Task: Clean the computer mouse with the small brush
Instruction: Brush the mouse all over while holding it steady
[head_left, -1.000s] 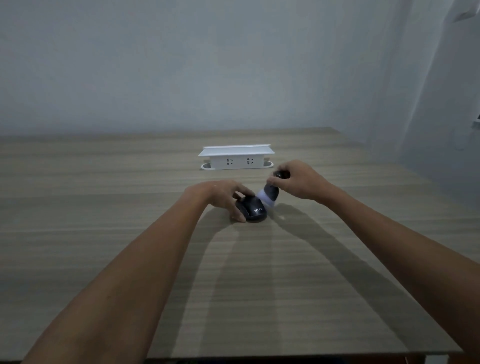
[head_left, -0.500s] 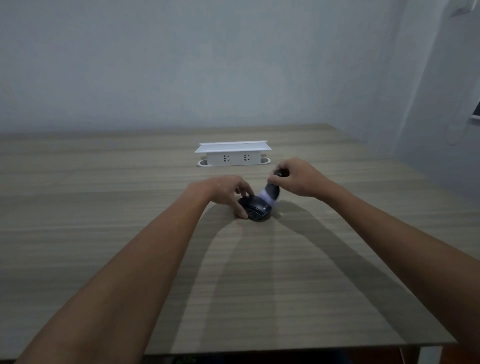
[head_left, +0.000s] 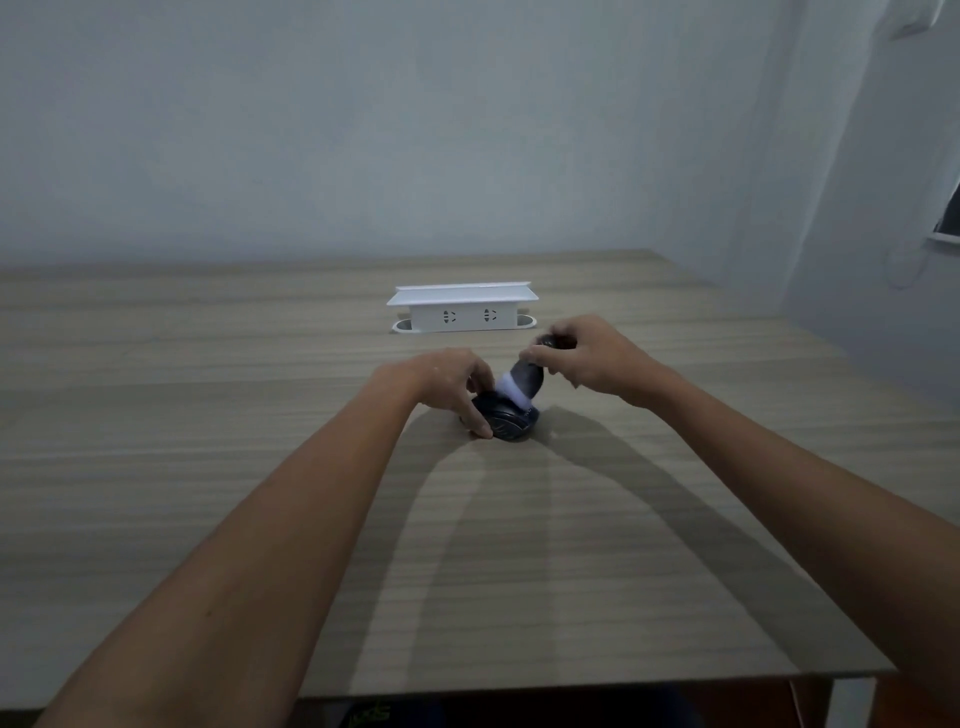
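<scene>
A black computer mouse (head_left: 506, 422) lies on the wooden table (head_left: 208, 415), a little beyond its middle. My left hand (head_left: 451, 383) grips the mouse from its left side, thumb at the near edge and fingers over the far end. My right hand (head_left: 587, 355) holds a small brush (head_left: 524, 382) with a dark handle and white bristles. The brush leans down to the left, and its bristles rest on the top of the mouse. Part of the handle is hidden inside my right fist.
A white raised socket box (head_left: 462, 307) with two outlets stands on the table just behind my hands. The table's near edge (head_left: 571, 683) runs along the bottom and its right edge (head_left: 779, 332) lies past my right arm. A grey wall stands behind.
The brush bristles have moved from the right side of the mouse up onto its top. My left hand has kept its hold on the mouse. The camera view has shifted slightly.
</scene>
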